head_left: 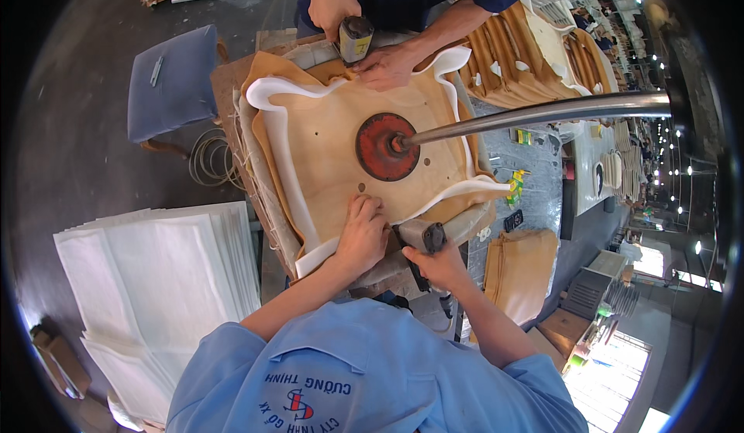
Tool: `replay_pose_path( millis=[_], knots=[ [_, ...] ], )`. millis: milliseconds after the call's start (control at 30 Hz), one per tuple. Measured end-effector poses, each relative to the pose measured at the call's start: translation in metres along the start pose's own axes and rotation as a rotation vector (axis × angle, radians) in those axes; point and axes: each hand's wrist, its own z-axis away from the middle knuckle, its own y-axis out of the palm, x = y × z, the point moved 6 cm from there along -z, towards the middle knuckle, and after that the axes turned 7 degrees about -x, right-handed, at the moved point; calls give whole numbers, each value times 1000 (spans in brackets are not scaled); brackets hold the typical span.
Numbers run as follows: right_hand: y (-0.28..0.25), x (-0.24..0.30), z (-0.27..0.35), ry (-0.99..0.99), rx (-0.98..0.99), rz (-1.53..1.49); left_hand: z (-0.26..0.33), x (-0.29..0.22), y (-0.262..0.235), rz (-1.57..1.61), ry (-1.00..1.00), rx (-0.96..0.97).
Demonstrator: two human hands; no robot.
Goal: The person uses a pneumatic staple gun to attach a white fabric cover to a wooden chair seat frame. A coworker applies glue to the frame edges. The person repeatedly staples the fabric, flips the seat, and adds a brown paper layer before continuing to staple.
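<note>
A pale wooden seat panel (325, 146) lies in front of me, with white foam padding (283, 134) and a tan cover (265, 67) around its sides. A red round plate (375, 154) on a metal rod presses on its middle. My left hand (364, 233) is closed at the panel's near edge, its curled fingers pressing the folded cover there. In my right hand (440, 265) is a staple gun (423, 236), its nose at the same edge beside my left fingers. Across the panel, a co-worker's hand (332, 5) grips another staple gun (356, 39); their other hand (387, 65) presses the far edge.
White sheets (159, 255) are stacked at the left, below a blue padded seat (172, 84). Tan covers (521, 274) lie on the grey table (535, 177) at right, near a dark phone-like object (513, 220). More tan pieces (515, 53) stand at back right. The metal rod (542, 113) crosses above the table.
</note>
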Motion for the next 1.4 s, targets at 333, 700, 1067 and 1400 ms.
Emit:
replay_pose_path(
  millis=[333,700,1067,1400],
  knots=[
    [8,-2,11,49,52,-125,2,3,4,-9,-32,-76],
    [8,7,14,32,61,-194,20,-1,-19,-298,-180,189],
    [27,-1,19,3,-25,-71,17,0,-13,-290,-223,211],
    [28,-23,64,-312,-320,-275,15,-24,-103,-62,-146,90]
  ],
)
